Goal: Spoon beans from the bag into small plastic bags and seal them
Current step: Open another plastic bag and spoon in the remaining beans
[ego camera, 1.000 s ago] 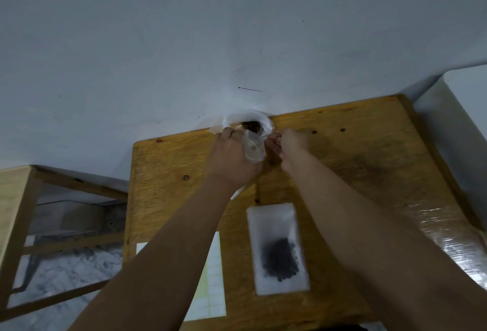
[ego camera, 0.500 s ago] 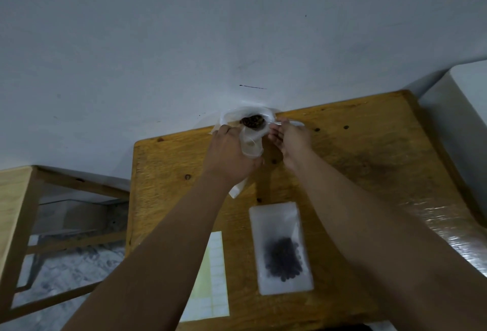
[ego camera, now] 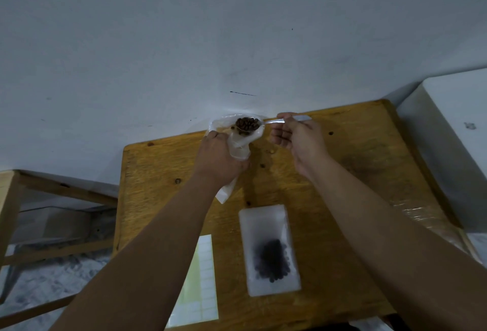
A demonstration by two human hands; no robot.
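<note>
Left hand (ego camera: 218, 159), right hand (ego camera: 300, 140) wider apart now, spoon (ego camera: 275, 120) over small bag (ego camera: 238, 150)

A wooden table (ego camera: 355, 177) bears a filled small bag (ego camera: 268, 249) and a label sheet (ego camera: 204, 291).

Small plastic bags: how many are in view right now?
2. The held bag is in the left hand, its mouth by the loaded spoon; the filled bag lies flat on the table, nearer the person. More may be hidden.
</note>
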